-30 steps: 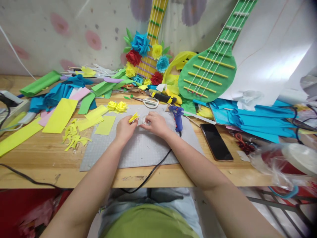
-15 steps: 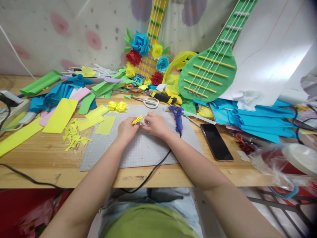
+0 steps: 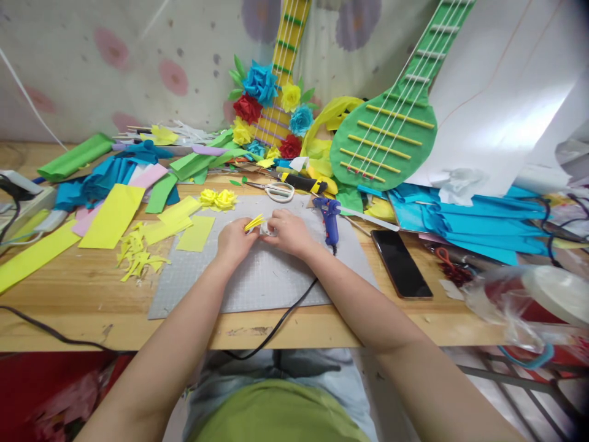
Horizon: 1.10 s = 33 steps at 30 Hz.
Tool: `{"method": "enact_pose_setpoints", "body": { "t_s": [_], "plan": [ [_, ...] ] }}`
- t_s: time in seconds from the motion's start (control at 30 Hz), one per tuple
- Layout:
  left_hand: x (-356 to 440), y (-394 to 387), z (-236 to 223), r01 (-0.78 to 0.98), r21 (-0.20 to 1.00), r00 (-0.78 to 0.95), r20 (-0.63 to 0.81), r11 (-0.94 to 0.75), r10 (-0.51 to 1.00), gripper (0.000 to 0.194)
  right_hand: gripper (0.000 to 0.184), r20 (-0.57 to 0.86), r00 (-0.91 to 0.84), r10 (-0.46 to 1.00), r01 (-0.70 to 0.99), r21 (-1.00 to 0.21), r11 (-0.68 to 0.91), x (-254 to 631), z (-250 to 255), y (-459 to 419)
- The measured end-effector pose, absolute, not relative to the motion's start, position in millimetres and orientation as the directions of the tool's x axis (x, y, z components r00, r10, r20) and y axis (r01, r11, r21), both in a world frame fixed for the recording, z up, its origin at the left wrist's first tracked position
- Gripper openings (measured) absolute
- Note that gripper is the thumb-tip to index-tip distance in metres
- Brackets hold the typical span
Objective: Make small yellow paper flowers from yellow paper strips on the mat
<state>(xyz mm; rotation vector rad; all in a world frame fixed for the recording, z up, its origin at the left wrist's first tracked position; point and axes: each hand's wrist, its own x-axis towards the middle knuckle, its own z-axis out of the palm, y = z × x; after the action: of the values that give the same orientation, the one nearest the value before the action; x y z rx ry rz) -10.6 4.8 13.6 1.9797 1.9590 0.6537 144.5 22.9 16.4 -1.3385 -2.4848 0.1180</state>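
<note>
Over the grey cutting mat (image 3: pixel 276 282), my left hand (image 3: pixel 234 242) is closed on folded yellow paper (image 3: pixel 254 223), its thin layered edges sticking out past the fingers. My right hand (image 3: pixel 291 232) is closed close beside it, around a small whitish, shiny thing (image 3: pixel 267 229) mostly hidden by the fingers. Behind my left hand lie yellow paper flowers (image 3: pixel 218 199), and a yellow paper rectangle (image 3: pixel 196 234) is at its left. A blue glue gun (image 3: pixel 329 221) lies right of my right hand. White-handled scissors (image 3: pixel 280 193) rest beyond both hands.
Yellow paper scraps (image 3: pixel 140 252) and coloured crepe paper (image 3: pixel 113 215) cover the left side. A green paper lute (image 3: pixel 384 144) and a yellow one with flowers (image 3: pixel 280 104) stand behind. A phone (image 3: pixel 401 264) lies at right; the glue gun's black cord (image 3: pixel 288 316) crosses the mat.
Both hands stay in nearly the same place, with the fingers shifting only slightly. The yellow paper is still in my left hand.
</note>
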Motion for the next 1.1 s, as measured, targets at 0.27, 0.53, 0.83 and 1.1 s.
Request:
{"method": "enact_pose_setpoints", "body": {
  "t_s": [0.27, 0.53, 0.83, 1.1],
  "plan": [
    [-10.5, 7.0, 11.4, 0.847, 0.530, -0.043, 0.140, -0.038, 0.989, 0.022, 0.026, 0.218, -0.502, 0.837, 0.803, -0.241, 0.545, 141.6, 17.5, 20.6],
    [-13.1, 11.0, 5.7, 0.553, 0.831, -0.107, 0.144, -0.061, 0.984, 0.025, 0.043, 0.222, -0.358, 0.907, 0.849, -0.328, 0.415, 146.4, 17.7, 26.0],
    [-10.1, 11.9, 7.8, 0.252, 0.968, -0.170, 0.029, 0.015, 0.985, 0.025, 0.035, 0.319, -0.343, 0.883, 0.723, -0.510, 0.465, 145.1, 12.3, 26.8],
    [-7.9, 10.1, 9.9, 0.185, 0.981, -0.190, -0.019, 0.055, 0.982, 0.021, 0.034, 0.217, -0.446, 0.868, 0.713, -0.500, 0.492, 144.8, 15.3, 25.0]
  ]
}}
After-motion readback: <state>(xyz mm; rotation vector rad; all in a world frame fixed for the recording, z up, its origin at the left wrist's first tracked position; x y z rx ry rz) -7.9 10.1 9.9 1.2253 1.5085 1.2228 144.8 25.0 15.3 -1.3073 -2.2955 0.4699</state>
